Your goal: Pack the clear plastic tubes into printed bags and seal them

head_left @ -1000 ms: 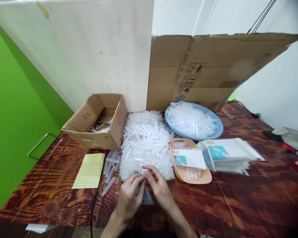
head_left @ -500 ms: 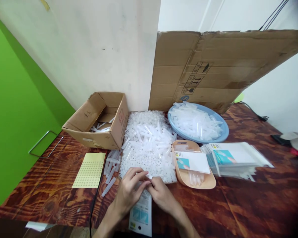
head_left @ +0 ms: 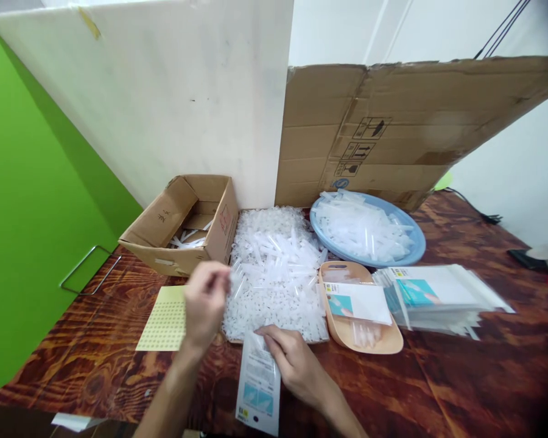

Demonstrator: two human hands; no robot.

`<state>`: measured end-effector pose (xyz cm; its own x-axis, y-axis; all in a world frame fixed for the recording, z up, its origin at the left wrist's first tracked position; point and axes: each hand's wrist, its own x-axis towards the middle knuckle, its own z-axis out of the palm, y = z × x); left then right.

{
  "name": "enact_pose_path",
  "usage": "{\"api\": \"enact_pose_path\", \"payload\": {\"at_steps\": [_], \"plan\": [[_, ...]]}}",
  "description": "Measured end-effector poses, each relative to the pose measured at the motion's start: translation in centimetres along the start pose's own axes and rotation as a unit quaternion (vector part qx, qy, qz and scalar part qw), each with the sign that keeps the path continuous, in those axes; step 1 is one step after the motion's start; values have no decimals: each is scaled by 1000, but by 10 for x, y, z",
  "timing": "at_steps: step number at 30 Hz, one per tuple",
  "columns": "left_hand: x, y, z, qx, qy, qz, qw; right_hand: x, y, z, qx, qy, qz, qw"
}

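Note:
My right hand rests on a clear printed packet that lies on the wooden table, its fingers pinching the packet's top edge. My left hand is raised and blurred above a row of small clear tubes, near the left edge of a big heap of clear plastic tubes. Its fingers are curled; I cannot make out whether anything is in them. A yellow sticker sheet lies just left of that hand.
An open cardboard box with a few tubes stands at the back left. A blue basin of tubes, a peach tray with a packet, and a stack of packets lie to the right. Cardboard leans on the wall.
My left hand has lifted off the packet and swung up and left toward the tubes. My right hand stays on the packet, which now shows more fully on the table.

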<state>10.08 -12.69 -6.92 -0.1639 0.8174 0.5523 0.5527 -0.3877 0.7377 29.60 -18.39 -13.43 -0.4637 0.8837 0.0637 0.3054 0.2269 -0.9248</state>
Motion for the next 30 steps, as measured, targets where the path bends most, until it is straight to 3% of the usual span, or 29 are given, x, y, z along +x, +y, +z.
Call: {"api": "enact_pose_path", "payload": {"at_steps": [2, 3, 4, 5, 7, 8, 9, 10, 13, 15, 17, 20, 23, 25, 27, 30], "plan": [[52, -7, -23, 22, 145, 9, 989, -2, -1, -5, 12, 18, -5, 1000], [77, -13, -35, 29, 178, 12, 983, -2, -1, -7, 17, 26, -6, 1000], [100, -21, -45, 41, 171, 6, 984, -2, -1, -10, 19, 34, -8, 999], [120, -29, -54, 66, 106, -19, 992, -3, 0, -12, 19, 41, -8, 999], [146, -43, -65, 157, -90, -57, 982, -2, 2, -17, 14, 57, -7, 998], [152, -46, -67, 185, -144, -50, 971, -2, 3, -20, 12, 68, -5, 998], [153, -47, -66, 194, -152, -34, 968, -2, 3, -22, 11, 81, -2, 997], [150, -45, -64, 185, -121, -15, 975, -1, 4, -24, 12, 98, 1, 995], [116, -27, -50, 114, 48, 22, 992, 0, 6, -27, 22, 162, 10, 986], [78, -12, -38, 105, 79, 37, 991, 2, 8, -28, 29, 202, 17, 979], [34, 1, -26, 68, 34, 48, 996, 2, 10, -27, 34, 234, 23, 971], [-36, 10, -5, 8, -114, 24, 993, 3, 11, -22, 45, 269, 24, 962], [-88, 10, 18, -47, -232, -3, 972, 1, 7, -15, 74, 241, 8, 968], [-106, 6, 28, -80, -220, -29, 972, -1, 2, -9, 107, 170, -23, 979], [-111, 1, 33, -113, -173, -72, 976, -3, -2, -5, 135, 106, -60, 983], [-107, -3, 33, -153, -163, -128, 966, -7, -3, 1, 146, 134, -70, 978]]}}
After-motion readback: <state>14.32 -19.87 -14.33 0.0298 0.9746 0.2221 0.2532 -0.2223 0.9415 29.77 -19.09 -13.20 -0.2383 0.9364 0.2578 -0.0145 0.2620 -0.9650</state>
